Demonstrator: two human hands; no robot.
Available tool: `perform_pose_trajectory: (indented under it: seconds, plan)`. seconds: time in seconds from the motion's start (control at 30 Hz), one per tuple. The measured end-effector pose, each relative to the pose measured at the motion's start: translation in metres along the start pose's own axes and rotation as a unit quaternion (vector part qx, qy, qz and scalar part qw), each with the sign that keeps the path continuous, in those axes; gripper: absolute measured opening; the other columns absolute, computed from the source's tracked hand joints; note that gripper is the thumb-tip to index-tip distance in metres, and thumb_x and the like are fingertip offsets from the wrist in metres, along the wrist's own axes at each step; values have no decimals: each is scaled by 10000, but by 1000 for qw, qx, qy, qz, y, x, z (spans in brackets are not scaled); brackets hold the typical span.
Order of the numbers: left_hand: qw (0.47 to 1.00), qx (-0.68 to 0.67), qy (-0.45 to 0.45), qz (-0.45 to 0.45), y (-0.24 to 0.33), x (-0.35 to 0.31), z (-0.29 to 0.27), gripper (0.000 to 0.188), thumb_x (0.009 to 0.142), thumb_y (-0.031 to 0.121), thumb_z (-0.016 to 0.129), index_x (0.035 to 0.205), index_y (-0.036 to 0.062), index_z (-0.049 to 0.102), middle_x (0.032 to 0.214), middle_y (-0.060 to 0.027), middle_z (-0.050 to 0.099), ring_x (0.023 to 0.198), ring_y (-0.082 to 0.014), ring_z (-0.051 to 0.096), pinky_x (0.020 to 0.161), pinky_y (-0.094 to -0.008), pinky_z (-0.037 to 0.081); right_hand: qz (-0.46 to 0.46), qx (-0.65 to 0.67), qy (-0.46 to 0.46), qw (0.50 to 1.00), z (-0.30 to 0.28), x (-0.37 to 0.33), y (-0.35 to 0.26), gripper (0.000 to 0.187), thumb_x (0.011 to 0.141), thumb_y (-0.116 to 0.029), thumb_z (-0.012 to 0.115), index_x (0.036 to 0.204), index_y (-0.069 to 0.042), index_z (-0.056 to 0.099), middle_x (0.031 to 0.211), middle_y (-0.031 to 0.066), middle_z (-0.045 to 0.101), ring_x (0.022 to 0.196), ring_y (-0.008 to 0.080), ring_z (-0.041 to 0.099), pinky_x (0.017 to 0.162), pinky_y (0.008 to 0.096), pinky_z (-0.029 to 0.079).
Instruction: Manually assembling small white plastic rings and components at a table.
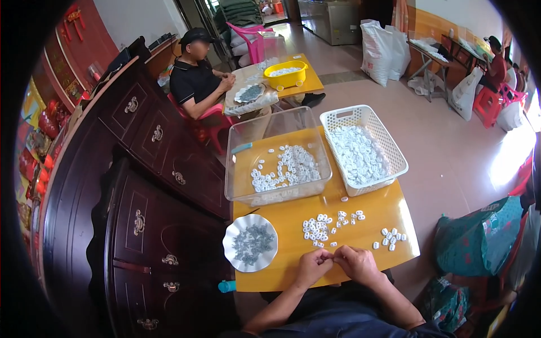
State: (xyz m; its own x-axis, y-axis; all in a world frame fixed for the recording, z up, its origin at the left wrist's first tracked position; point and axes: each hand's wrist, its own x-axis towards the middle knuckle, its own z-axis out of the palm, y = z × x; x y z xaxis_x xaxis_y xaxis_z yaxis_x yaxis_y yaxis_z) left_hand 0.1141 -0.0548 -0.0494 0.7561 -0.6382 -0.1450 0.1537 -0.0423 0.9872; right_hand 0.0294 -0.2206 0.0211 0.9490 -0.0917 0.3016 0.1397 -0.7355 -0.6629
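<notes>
forearms [283, 307] end in pinched hands [360, 265], contents unclear to me; a forward slip could scatter white oval pieces [316, 227].

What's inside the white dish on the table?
The white dish holds a spread of small grey pieces, too small to identify. Its bare wavy rim shows around them. The bottom beneath the pieces is covered, so I can't see it.

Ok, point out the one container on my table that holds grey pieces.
The round, scalloped white dish, left of your left hand: small grey pieces lie in it, while the clear bin and the perforated white basket hold white pieces.
</notes>
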Motion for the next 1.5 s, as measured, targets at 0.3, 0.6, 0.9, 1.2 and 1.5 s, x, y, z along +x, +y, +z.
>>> perform_pose_trajectory:
  seconds: [0.3,0.6,0.9,1.2,1.5]
  plan:
    - [988,-141,38,-60,17,-29,23,35,928,17,676,960,11,687,781,30,638,634,-26,550,558,-189,429,206,323,80,920,29,-44,5,86,917,-81,744,946,-11,702,759,61,708,620,92,657,601,265,532]
    - [995,-65,40,-58,40,-12,45,73,958,108,671,1004,56,692,802,36,634,658,-37,545,593,-200,443,225,371,145,889,14,-48,25,120,975,-109,685,963,10,675,726,-18,613,686,30,545,611,227,465]
    - [996,-83,19,5,34,-4,58,134,947,32,664,1077,2,649,839,-7,633,646,-52,530,600,-198,431,271,512,121,806,20,-58,42,97,996,-80,664,1073,-21,660,877,-30,659,754,23,585,674,188,482]
    - [998,-56,-6,8,37,-1,59,148,955,-16,628,1101,10,621,884,4,616,684,-28,523,617,-181,426,270,539,111,790,16,-60,41,109,993,-55,654,1089,-5,668,924,-23,672,803,25,597,722,193,497]
    - [999,-34,-2,6,35,2,60,189,942,-77,596,1113,3,600,899,15,601,706,-4,507,631,-167,410,276,556,107,777,13,-60,44,97,986,-32,653,1071,11,673,930,-27,673,823,10,600,736,186,503]
